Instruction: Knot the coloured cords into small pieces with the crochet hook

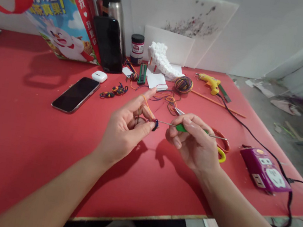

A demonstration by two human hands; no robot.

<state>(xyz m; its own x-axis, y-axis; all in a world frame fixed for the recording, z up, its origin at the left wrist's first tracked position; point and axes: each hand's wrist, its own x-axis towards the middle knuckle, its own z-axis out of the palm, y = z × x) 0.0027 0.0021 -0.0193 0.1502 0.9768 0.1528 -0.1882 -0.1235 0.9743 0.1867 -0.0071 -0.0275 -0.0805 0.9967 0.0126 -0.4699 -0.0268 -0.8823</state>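
My left hand pinches a small dark crocheted piece between thumb and fingers, with orange yarn running over its raised index finger. In my right hand is a crochet hook with a green grip, its thin metal shaft pointing left and its tip at the dark piece. Loose yarn strands trail behind the hands to a multicoloured yarn ball. Scissors with red and yellow handles lie partly hidden behind my right hand.
On the red table lie a phone, a white earbud case and a knotted yarn piece. Behind stand a bag, an upright phone and a jar. A yellow glue gun and a purple box with cables are right.
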